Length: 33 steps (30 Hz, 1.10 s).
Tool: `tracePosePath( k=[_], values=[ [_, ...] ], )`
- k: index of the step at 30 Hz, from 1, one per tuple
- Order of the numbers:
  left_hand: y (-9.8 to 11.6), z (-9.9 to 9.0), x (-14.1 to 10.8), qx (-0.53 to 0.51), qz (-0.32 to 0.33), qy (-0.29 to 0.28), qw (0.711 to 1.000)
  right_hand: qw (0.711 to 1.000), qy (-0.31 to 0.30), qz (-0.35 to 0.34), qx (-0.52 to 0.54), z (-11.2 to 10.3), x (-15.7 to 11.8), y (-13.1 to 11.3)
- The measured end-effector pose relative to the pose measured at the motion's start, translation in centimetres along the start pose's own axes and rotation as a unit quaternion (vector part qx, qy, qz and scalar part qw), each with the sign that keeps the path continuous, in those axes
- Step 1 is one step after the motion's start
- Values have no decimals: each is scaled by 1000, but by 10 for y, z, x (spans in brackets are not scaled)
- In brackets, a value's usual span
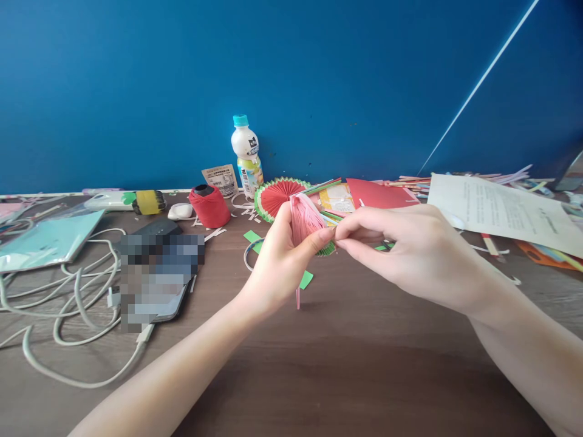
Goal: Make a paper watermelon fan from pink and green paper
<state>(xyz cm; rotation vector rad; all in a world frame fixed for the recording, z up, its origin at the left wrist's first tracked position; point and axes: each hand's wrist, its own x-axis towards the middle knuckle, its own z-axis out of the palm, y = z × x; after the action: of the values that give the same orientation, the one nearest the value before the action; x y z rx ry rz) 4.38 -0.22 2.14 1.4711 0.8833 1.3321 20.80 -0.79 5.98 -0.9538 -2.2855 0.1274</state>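
My left hand (285, 258) is closed around a bundle of pink paper strips (304, 220), its thumb pressed across the front. Below that hand, a narrow pink strip end (298, 298) points down toward the table. At the bundle's right side, my right hand (403, 246) pinches thumb and finger together beside my left thumb tip; what lies in the pinch is too small to make out. Behind the bundle stands a pleated red paper disc (280, 197) with a green and white rim, partly hidden. Small green paper pieces (306, 280) lie around my left hand.
Left on the brown table (291, 376) are a phone (168, 291), tangled white cables (77, 303) and a red thread spool (209, 207). A bottle (247, 158) stands by the blue wall. Red paper (380, 193), coloured strips and a printed sheet (505, 209) lie right.
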Motion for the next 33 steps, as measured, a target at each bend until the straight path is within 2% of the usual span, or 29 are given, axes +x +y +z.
tracePosePath(
  k=[17,33],
  values=[
    [0,0,-1,-18,-12,-5,1000,999,-28,42,10,-3,0,-1],
    [-3,-3,-2,-19,-14,-21,1000,997,-28,66,37,-4,1,-1]
  ],
)
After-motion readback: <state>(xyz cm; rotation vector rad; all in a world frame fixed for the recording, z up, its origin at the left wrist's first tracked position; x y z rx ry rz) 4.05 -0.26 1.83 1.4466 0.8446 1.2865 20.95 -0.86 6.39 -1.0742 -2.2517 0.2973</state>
